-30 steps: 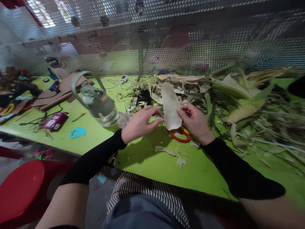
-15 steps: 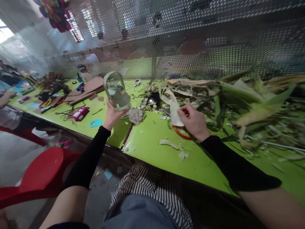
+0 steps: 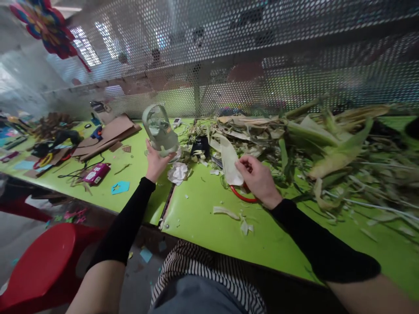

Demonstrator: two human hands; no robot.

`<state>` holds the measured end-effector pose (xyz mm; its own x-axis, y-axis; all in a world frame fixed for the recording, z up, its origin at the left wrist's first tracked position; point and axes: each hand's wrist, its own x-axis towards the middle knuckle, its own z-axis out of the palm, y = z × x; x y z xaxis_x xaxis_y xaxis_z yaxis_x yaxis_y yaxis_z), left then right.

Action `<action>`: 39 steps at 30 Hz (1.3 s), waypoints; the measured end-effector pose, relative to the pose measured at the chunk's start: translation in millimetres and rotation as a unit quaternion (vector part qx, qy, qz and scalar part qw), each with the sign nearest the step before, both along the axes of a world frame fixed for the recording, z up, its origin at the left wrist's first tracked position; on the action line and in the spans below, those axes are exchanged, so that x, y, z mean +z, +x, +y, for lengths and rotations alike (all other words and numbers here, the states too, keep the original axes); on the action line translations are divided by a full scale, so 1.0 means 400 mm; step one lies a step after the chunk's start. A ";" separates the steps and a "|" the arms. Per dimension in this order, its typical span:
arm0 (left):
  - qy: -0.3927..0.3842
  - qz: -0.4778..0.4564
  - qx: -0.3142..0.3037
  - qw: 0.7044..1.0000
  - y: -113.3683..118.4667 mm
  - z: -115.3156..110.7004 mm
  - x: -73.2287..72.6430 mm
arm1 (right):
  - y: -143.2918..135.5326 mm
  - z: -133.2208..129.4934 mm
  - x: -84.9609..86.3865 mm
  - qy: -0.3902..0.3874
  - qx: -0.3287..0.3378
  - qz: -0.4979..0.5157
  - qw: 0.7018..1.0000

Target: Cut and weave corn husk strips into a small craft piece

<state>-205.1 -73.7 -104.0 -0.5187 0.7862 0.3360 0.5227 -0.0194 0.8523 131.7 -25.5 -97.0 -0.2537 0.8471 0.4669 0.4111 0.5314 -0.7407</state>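
My left hand (image 3: 157, 162) is wrapped round the lower part of a pale green, see-through bottle (image 3: 161, 133) with a loop handle on top. The bottle leans slightly; I cannot tell whether its base touches the table. Between the thumb and fingers of my right hand (image 3: 258, 178) is the edge of a pale corn husk (image 3: 230, 159). Below that hand a red scissor handle (image 3: 244, 195) shows, with the blades partly hidden under the husk. Crumpled white paper (image 3: 178, 173) lies beside the bottle.
Corn husks and leaves (image 3: 334, 148) pile up on the right of the green table (image 3: 203, 222). Left of me lie a magenta box with a cord (image 3: 95, 173), a blue tag (image 3: 120, 187) and cardboard (image 3: 108, 135). A perforated metal screen (image 3: 229, 56) stands behind; a red stool (image 3: 42, 261) is at lower left.
The bottle in my left hand has come down nearer the table. My right hand still pinches the husk. The view has shifted a little, so most things appear further left and lower.
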 end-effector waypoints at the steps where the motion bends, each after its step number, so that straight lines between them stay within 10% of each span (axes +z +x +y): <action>1: -0.001 -0.006 0.010 1.000 0.002 -0.002 -0.001 | 0.002 0.002 -0.001 -0.007 -0.001 0.006 1.000; 13: 0.015 0.088 0.069 0.994 0.067 -0.039 0.061 | 0.007 -0.007 0.013 -0.069 0.005 0.091 0.993; 19: -0.021 -0.048 -0.222 0.974 0.287 -0.071 0.115 | -0.002 -0.037 0.034 -0.105 0.022 0.168 0.980; 25: -0.148 -0.364 -0.402 0.827 0.418 0.038 0.046 | 0.002 -0.044 0.030 -0.142 0.031 0.146 0.978; 39: -0.151 -0.510 -0.367 0.763 0.401 0.090 -0.043 | 0.025 -0.007 0.003 -0.217 -0.011 0.133 0.967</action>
<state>-44.7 -37.7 -121.3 0.2283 0.9524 -0.2020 -0.4730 0.2898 0.8321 141.8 -28.5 -95.9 -0.1539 0.9816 0.1130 0.1824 0.1406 -0.9731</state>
